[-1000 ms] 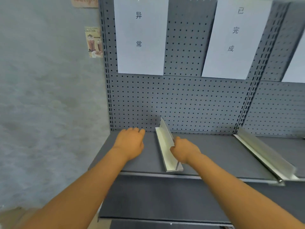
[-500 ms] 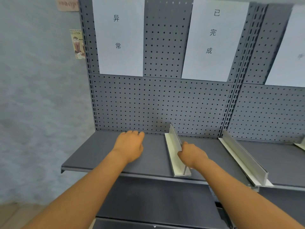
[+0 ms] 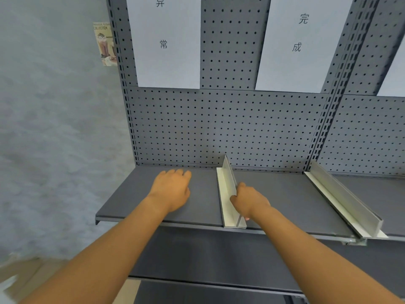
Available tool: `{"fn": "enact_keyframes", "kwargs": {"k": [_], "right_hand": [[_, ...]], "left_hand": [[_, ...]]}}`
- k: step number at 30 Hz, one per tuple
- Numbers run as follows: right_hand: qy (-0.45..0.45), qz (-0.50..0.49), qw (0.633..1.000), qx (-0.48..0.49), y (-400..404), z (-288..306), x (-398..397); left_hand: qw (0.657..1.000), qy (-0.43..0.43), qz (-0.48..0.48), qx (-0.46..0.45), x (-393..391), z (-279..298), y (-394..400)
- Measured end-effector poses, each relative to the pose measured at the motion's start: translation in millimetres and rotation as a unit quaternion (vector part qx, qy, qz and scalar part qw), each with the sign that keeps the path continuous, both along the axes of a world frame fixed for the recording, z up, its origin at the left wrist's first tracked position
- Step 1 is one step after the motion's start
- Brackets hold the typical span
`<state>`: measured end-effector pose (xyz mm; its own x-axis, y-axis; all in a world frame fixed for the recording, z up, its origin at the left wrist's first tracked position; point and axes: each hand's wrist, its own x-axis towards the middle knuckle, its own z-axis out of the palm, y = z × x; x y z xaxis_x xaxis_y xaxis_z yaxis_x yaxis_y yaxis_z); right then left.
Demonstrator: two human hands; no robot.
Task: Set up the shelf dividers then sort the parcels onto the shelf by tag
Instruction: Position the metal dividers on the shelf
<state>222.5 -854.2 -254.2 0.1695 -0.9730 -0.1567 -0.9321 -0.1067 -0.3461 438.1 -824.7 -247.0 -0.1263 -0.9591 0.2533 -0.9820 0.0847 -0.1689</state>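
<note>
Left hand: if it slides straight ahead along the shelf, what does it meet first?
Likely the grey perforated back panel; the left hand rests on the dark grey metal shelf with nothing visible ahead.

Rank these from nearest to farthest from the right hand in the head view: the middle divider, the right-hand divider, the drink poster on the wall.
1. Middle divider: the right hand holds it, just to its left.
2. Right-hand divider: farther right on the shelf, at the upright post.
3. Drink poster: high on the wall, far left, beyond the left hand.
</note>
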Motion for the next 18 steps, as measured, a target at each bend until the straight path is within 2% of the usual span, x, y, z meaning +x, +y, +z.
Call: {"fn": "enact_keyframes", "kwargs": {"k": [14, 16, 18], "right_hand": [[-0.015, -0.017, 1.000, 0.010, -2, -12, 25], [0.023, -0.014, 0.999, -0.022, -2, -8, 25], [0.080, 0.004, 0.992, -0.093, -2, 0, 26]], "left_hand": [[1.000, 0.013, -0.008, 0.015, 31, -19, 0], [1.000, 0.014, -0.011, 0.011, 32, -16, 1], [1.000, 0.013, -0.013, 0.001, 32, -11, 2]]}}
